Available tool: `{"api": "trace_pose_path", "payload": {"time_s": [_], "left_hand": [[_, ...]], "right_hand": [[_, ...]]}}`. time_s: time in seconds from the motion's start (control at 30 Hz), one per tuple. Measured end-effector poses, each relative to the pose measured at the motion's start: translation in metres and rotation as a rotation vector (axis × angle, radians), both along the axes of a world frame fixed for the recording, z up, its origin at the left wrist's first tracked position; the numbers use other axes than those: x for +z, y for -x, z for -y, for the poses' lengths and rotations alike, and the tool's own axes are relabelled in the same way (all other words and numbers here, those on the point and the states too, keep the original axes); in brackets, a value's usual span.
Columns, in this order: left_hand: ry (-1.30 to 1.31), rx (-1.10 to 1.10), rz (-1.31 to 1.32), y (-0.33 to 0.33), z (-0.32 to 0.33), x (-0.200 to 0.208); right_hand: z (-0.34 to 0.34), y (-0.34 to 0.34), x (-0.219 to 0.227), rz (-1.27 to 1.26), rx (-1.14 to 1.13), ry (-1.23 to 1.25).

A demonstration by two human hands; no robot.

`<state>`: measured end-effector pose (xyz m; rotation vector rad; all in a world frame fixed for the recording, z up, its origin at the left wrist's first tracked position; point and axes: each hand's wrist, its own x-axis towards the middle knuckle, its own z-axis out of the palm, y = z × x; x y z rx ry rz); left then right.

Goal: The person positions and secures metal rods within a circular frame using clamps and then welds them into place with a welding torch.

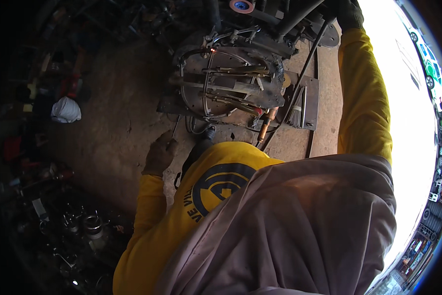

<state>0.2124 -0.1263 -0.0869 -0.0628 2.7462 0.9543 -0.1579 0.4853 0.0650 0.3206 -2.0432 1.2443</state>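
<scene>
Below one round metal frame [231, 81], left hand [159, 155] fingers grip one thin rod [174, 132]; right hand [350, 14] fingers' state unclear.

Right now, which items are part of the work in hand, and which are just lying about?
In use:
- round rusty metal frame assembly with a glowing spot on its rim
- thin metal rod in the gloved left hand
- long dark steel bar gripped by the gloved right hand

Lying about:
- bundle of thin grey welding rods
- white crumpled cloth
- shiny metal rings
</scene>
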Motion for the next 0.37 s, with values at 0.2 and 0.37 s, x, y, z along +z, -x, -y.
{"api": "trace_pose_path", "payload": {"time_s": [0.2,0.37], "left_hand": [[0.159,-0.198,0.123,-0.03,0.01,-0.042],[0.098,-0.188,0.241,-0.015,-0.016,-0.026]], "right_hand": [[0.041,-0.021,-0.007,0.213,-0.088,0.285],[0.026,-0.032,0.001,0.336,-0.048,0.201]]}}
